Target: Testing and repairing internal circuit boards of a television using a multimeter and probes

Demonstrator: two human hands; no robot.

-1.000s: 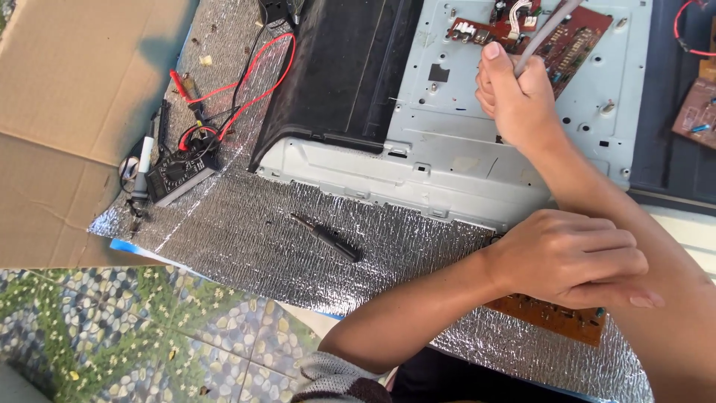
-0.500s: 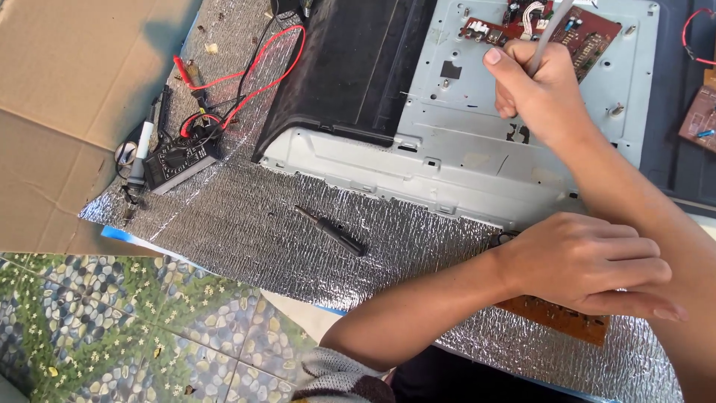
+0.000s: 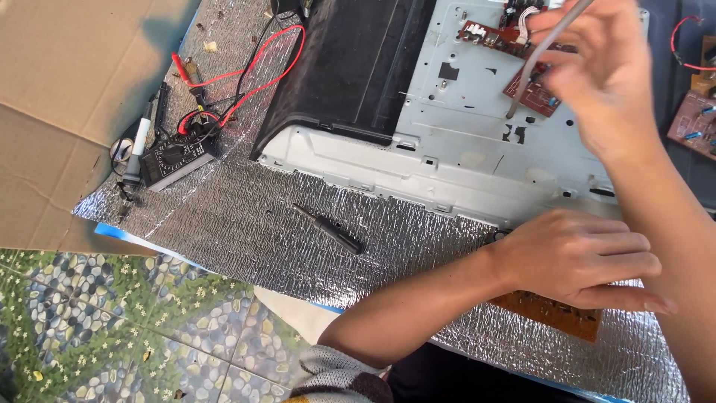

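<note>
Soldering iron (image 3: 543,56), its thin grey shaft pinched in the curled fingers of my right hand (image 3: 604,82), hangs tip-down over the red circuit board (image 3: 533,93) on the grey metal chassis (image 3: 477,142), while my left hand (image 3: 578,257), fingers outstretched, presses flat on a brown board (image 3: 552,313) nearer me.

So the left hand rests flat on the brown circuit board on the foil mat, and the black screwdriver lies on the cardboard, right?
Not quite. The head view shows the black screwdriver lying on the foil mat, not the cardboard. The left hand does rest flat on the brown circuit board.
</note>
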